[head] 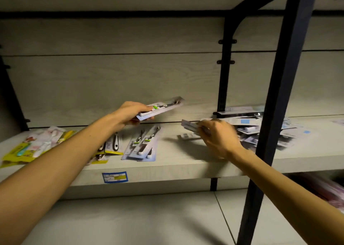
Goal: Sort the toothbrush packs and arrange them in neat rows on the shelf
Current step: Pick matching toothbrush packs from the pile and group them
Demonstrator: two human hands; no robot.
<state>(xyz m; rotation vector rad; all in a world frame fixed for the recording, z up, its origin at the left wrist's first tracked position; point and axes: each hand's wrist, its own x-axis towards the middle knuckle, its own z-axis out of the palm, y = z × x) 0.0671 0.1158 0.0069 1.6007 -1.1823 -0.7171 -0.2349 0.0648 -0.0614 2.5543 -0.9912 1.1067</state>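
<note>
My left hand (130, 113) grips a toothbrush pack with a green label (163, 108), held in the air above the shelf (178, 162). My right hand (219, 138) pinches a grey-and-white toothbrush pack (189, 126) just above the shelf, beside a loose heap of packs (260, 129) at the right. Below my left hand, matching dark-handled packs (143, 144) lie stacked in a row. Left of them lie yellow-backed packs (109, 148) and colourful children's packs (31, 146), partly hidden by my left forearm.
A dark metal upright (275, 114) crosses in front of the heap, with a curved bracket post (223, 77) at the back wall. An upper shelf board (130, 0) hangs overhead. A blue price label (114, 177) sticks to the shelf's front edge. Pink goods (327, 190) lie blurred on a lower level.
</note>
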